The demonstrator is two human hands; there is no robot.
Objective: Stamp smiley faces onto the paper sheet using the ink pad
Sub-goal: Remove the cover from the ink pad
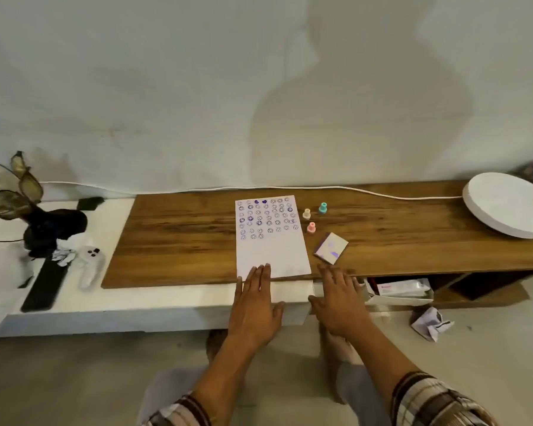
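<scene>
A white paper sheet (271, 250) lies on the wooden tabletop (179, 229), its upper half covered with rows of purple smiley prints. Right of it stand three small stamps: a cream one (306, 214), a teal one (322, 208) and a pink one (311, 227). The ink pad (331, 248), pale with purple smears, lies near the front edge. My left hand (254, 305) is flat and empty, fingertips on the sheet's near edge. My right hand (339, 302) is spread and empty, fingers at the table edge below the ink pad.
A round white disc (508, 207) with a white cable (290, 188) sits at the right end. To the left, a white surface (111, 302) holds a small black fan (28, 210), a long black object (45, 284) and a white controller (90, 265). Crumpled paper (431, 324) lies on the floor.
</scene>
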